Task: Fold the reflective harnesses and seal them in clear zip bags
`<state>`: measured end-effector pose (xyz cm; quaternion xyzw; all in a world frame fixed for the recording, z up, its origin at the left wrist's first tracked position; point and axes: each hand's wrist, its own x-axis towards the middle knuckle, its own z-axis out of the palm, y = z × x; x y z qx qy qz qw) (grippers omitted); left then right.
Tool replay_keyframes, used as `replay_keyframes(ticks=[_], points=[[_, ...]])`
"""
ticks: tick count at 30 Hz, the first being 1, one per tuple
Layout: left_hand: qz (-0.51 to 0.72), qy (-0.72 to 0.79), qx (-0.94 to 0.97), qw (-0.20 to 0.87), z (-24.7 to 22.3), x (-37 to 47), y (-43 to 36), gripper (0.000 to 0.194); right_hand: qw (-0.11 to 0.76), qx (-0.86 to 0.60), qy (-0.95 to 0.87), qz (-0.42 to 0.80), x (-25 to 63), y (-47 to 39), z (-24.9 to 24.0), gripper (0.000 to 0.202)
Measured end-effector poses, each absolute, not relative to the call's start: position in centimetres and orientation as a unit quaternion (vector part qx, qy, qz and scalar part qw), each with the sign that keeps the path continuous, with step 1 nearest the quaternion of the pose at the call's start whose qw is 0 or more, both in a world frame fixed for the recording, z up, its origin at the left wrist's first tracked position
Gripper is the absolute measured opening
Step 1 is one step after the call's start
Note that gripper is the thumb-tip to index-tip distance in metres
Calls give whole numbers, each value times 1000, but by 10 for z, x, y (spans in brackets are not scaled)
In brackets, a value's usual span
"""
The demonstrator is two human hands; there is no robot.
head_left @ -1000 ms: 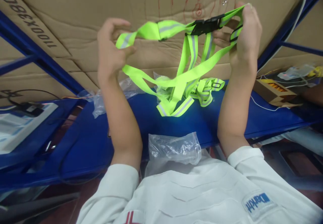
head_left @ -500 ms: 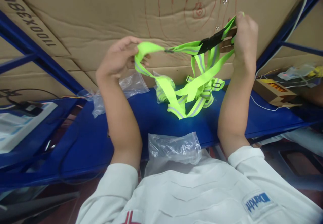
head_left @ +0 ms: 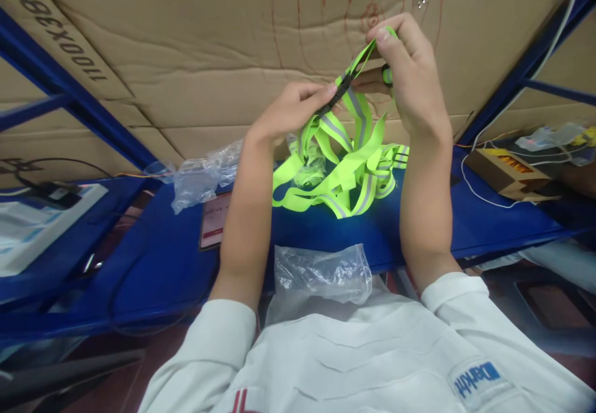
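Neon-yellow straps with grey reflective stripes (head_left: 344,180) hang in loops and lie bunched on the blue table (head_left: 158,264). My left hand (head_left: 298,105) pinches the black buckle (head_left: 342,90) on the straps. Up and to the right, my right hand (head_left: 405,59) grips a strap loop between thumb and fingers, and a black piece with yellow strap shows beside its palm. Behind the straps lies a clear bag (head_left: 310,171), partly covered by them. Another clear plastic bag (head_left: 321,270) rests at the table's front edge, against the white shirt.
Crumpled clear plastic (head_left: 200,180) and a phone-like device (head_left: 215,220) lie left of my left forearm. A white box (head_left: 51,230) is at far left. An open cardboard box (head_left: 510,171) and white cable stand right. Cardboard (head_left: 186,46) and blue frame bars rise behind.
My left hand has moved right, from the far strap loop to the buckle. My right hand has shifted left, and the straps between them have gone slack. The phone-like device has come into view.
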<state>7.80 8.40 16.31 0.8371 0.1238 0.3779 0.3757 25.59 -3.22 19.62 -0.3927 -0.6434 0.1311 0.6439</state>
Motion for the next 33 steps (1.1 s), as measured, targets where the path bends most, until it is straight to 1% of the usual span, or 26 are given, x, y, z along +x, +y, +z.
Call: replay_keyframes(ticks=[2,3,6,8,9,10,12,14,15,17,20,23,24,25,29,33], points=[[362,119,845,375,163,73,85,56,666,-378,-631,124,250,-31,196,17],[356,115,850,371,164,72,83,54,672,-373,-629,121,249,-30,196,17],[366,113,862,333,170,72,73,34,678,-369,-627,108,251,-26,195,18],[394,137,872,256,173,74,67,22,658,-383,-642,92,257,-27,195,14],[402,156,880,199,173,76,64,18,641,-393,-655,71,261,-29,195,9],[403,174,888,139,174,77,62,15,613,-405,-677,44,265,-32,196,9],[392,204,896,49,174,77,59,13,525,-428,-736,0,273,-38,196,28],[378,220,899,12,175,76,57,15,434,-446,-783,4,278,-40,195,44],[371,223,901,6,175,76,56,16,399,-458,-794,20,280,-40,194,50],[361,225,905,4,176,75,55,21,373,-483,-791,49,281,-34,192,55],[361,221,906,33,175,73,54,33,385,-503,-773,37,280,-26,190,49],[382,208,896,83,175,71,52,52,390,-513,-765,10,279,-24,190,51],[390,202,894,93,176,70,51,55,398,-512,-761,5,279,-25,190,50],[394,196,893,97,176,69,51,53,404,-509,-760,1,280,-26,191,48],[395,197,893,89,180,67,48,28,417,-492,-764,-11,280,-26,190,39],[386,223,892,82,183,66,48,21,405,-508,-760,-2,278,-21,188,43]])
